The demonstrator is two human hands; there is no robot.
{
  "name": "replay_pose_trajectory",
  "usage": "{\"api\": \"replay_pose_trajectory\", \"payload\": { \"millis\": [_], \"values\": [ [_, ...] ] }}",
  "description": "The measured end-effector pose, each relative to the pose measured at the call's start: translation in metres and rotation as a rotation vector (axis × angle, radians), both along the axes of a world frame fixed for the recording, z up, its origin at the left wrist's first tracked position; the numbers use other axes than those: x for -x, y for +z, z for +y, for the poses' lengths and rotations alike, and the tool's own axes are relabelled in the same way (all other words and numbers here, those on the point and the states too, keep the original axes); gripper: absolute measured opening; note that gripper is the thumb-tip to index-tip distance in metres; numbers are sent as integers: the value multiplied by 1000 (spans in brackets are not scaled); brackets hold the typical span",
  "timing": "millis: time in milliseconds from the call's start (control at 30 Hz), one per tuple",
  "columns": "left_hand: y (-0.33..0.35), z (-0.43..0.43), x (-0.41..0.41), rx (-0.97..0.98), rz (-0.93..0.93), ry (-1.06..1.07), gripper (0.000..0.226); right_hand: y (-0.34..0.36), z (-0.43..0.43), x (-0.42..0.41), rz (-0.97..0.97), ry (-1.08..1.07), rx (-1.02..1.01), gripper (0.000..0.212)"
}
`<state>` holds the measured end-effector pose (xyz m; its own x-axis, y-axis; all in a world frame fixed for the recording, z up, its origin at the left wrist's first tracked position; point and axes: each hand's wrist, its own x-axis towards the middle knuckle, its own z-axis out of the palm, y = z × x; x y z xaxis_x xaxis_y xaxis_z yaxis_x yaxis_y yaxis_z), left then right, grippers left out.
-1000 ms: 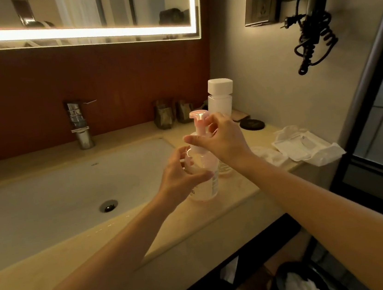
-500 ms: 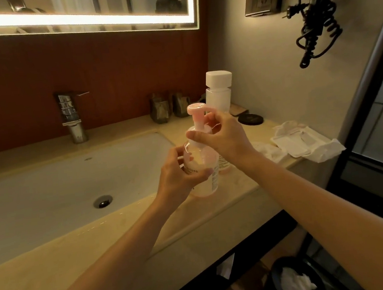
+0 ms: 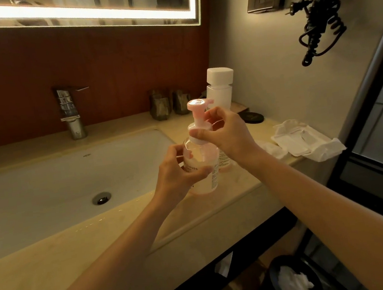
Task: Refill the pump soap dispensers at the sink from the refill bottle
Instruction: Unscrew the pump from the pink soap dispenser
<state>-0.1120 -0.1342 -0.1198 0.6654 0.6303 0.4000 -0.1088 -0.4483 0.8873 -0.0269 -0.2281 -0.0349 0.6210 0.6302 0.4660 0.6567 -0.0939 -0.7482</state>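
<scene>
Upright on counter: left hand [image 3: 176, 170] grips pump dispenser [image 3: 202, 165] body, right hand [image 3: 227, 133] pinches its pink collar.

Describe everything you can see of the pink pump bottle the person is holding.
The pump dispenser is a clear, plastic-looking bottle, upright, with pale pinkish contents, dark lettering and a pink pump head on a white collar. The left hand grips its body; the right hand pinches the collar. It stands on or just above the beige counter, right of the basin.
</scene>
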Motion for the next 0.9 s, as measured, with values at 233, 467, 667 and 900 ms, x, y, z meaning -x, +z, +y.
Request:
{"api": "replay_pose_trajectory", "payload": {
  "millis": [233,467,667,900],
  "values": [
    [1,-1,1,3,-11,-2,58,2,-5,0,175,99,9,43],
    [1,-1,1,-11,-8,3,58,0,0,0,-85,-14,16,43],
    [-2,-1,1,23,-13,7,61,2,-2,1,13,86,34,40],
    [0,-1,2,34,8,14,58,-1,4,2,-208,-78,55,59]
  ]
}}
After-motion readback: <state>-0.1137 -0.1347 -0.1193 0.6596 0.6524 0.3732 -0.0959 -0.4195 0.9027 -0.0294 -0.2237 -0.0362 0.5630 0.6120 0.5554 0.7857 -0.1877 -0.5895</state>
